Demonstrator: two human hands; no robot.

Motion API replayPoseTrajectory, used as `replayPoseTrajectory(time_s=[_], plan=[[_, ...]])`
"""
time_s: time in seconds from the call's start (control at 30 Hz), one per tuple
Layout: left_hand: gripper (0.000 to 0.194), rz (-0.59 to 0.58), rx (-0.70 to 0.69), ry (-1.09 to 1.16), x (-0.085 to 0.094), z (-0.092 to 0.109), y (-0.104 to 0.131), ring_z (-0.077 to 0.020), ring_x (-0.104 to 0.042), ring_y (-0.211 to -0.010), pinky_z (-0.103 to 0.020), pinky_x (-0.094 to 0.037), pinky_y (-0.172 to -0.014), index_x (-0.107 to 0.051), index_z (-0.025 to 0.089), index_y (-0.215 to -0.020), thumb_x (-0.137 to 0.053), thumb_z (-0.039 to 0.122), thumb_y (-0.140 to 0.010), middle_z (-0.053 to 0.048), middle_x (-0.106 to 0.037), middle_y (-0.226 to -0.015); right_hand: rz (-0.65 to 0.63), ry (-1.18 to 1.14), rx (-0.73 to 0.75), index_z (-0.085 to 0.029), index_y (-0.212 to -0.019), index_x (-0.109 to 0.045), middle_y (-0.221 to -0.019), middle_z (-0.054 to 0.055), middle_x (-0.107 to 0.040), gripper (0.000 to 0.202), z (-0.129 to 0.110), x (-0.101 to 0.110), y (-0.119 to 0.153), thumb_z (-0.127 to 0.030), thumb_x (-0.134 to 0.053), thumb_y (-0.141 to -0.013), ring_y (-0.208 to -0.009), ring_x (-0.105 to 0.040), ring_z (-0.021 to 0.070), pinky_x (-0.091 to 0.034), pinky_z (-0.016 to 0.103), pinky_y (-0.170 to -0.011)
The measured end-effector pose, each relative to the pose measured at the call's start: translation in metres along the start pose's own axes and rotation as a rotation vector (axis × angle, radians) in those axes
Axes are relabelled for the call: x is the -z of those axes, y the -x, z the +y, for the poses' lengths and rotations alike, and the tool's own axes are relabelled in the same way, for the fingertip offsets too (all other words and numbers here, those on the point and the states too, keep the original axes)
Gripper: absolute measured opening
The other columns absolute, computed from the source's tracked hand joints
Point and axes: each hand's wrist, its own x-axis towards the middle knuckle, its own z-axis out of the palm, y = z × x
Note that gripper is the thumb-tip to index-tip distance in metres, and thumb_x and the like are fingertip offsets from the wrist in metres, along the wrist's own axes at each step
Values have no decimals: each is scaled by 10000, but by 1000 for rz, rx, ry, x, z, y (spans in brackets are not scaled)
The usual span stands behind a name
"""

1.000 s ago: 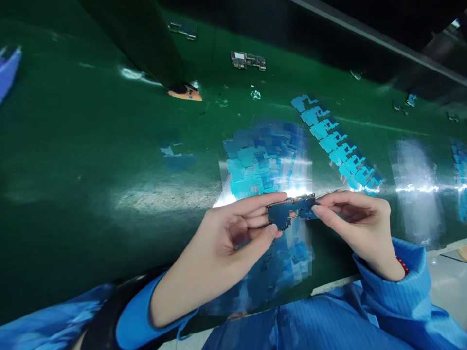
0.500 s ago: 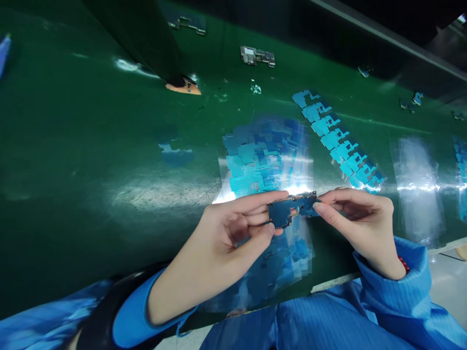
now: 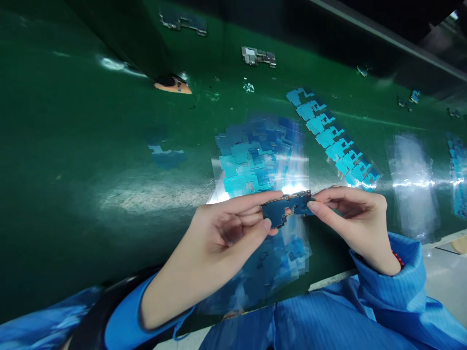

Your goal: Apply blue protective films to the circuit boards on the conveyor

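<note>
In the head view a small dark blue circuit board (image 3: 274, 214), with a notch in its lower edge, is held up above the bench. My left hand (image 3: 226, 231) grips its left end between thumb and fingers. At the board's right end, my right hand (image 3: 350, 218) pinches with thumb and forefinger; whether it grips the board or a blue film on it I cannot tell. Behind and below the board lies a spread of clear sheets with blue film pieces (image 3: 242, 170). A slanting strip of bright blue film cut-outs (image 3: 330, 138) lies to the right.
The green bench top (image 3: 73, 146) is shiny. Toward the back lie a silvery circuit board (image 3: 258, 57) and a darker circuit board (image 3: 182, 23). A dark post (image 3: 134, 43) stands at the left. Clear sheets (image 3: 412, 180) and more blue film (image 3: 458, 170) lie right.
The whole view has shifted slightly, so hands and board appear a little further left. Both hands keep almost the same pose around the board.
</note>
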Motion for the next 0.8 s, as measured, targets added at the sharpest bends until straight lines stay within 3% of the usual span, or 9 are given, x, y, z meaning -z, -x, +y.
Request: replayPoseTrajectory(time_s=[0.43, 0.8], plan=[[309, 54, 37, 8, -3, 1, -1, -179, -744, -674, -215, -606, -665, -733, 228, -1029, -741, 276, -723, 39, -739, -622, -6, -10, -2, -211, -754, -739, -724, -17, -743, 102, 1, -1, 0, -130, -765, -698, -649, -708, 123, -631, 207, -646], [294, 107, 22, -52, -4, -2, -2, -179, -741, -646, -238, -615, -680, -738, 240, -1011, -750, 301, -724, 36, -751, -645, -17, 33, 34, -199, -745, -707, -706, -12, -727, 52, 2, -4, 1, -163, -741, -728, -640, -692, 124, -623, 226, -646]])
